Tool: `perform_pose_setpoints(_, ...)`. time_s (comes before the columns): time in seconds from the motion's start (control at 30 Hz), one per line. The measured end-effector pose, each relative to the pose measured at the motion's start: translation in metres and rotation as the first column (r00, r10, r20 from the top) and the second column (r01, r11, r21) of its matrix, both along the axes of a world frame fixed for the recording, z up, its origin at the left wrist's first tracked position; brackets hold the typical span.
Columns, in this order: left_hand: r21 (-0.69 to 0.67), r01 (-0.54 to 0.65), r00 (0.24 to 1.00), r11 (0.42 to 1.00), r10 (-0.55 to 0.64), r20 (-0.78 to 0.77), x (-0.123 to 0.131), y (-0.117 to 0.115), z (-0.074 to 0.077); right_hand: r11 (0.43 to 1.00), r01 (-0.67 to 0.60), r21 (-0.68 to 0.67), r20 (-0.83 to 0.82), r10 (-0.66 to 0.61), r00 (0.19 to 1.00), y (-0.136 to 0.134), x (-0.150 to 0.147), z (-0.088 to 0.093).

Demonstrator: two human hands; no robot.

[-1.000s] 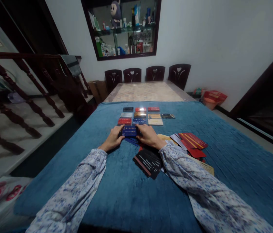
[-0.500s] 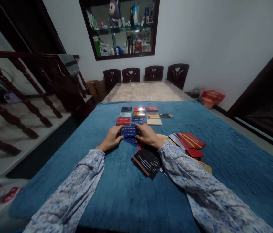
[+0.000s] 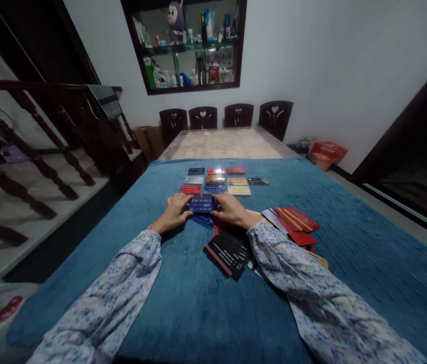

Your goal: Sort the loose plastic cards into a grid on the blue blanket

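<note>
Between my two hands is a blue printed card [image 3: 201, 205], seemingly the top of a small stack. My left hand [image 3: 175, 212] grips its left edge, and my right hand [image 3: 231, 208] closes on its right edge. Just below it, loose blue cards [image 3: 203, 221] lie on the cloth. Beyond my fingers, rows of small card stacks are laid out, among them a red one [image 3: 191, 190], a blue one [image 3: 214, 190] and a cream one [image 3: 239, 191]. Black cards [image 3: 229, 253] are fanned out near my right forearm.
Red cards with gold stripes [image 3: 296, 219] lie spread right of my right wrist, partly over white ones. A blue cloth [image 3: 152, 303] covers the near table; the bare marble top [image 3: 228, 144] shows beyond. Dark chairs [image 3: 239, 116] stand at the far end.
The blue card between my hands has tipped flatter and lower. Both hands keep their hold with hardly any movement. The whole view has shifted slightly.
</note>
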State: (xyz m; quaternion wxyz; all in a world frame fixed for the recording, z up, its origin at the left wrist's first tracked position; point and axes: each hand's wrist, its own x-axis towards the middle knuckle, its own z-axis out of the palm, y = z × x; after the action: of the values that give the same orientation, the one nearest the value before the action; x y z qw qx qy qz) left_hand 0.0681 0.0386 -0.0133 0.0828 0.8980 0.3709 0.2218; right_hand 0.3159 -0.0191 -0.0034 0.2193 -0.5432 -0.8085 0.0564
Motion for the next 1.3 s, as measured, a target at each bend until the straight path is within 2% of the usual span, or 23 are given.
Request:
perform_pose_setpoints(0.27, 0.021, 0.04, 0.999, 0.999, -0.039, -0.034, 0.007, 0.009, 0.009, 0.999, -0.007, 0.047, 0.0, 0.007, 1.0, 0.005, 0.006, 0.006)
perform_pose_setpoints(0.5, 0.01, 0.034, 0.998, 0.999, -0.034, -0.056, 0.019, 0.019, 0.014, 0.999, -0.011, 0.032, 0.038, 0.01, 0.999, 0.01, 0.017, 0.012)
perform_pose_setpoints(0.73, -0.002, 0.076, 0.995, 0.997, -0.076, -0.059, 0.032, 0.035, 0.016, 1.0, -0.026, 0.017, 0.104, 0.024, 0.994, 0.02, 0.031, 0.02)
perform_pose_setpoints(1.07, -0.046, 0.01, 0.979, 0.999, -0.019, -0.202, 0.057, 0.049, 0.028, 0.998, 0.06, -0.024, 0.198, -0.054, 0.979, 0.031, 0.047, 0.027)
perform_pose_setpoints(1.3, -0.044, -0.015, 0.973, 0.999, 0.004, -0.232, 0.067, 0.057, 0.026, 0.989, 0.137, -0.06, 0.335, -0.109, 0.936, 0.04, 0.05, 0.03)
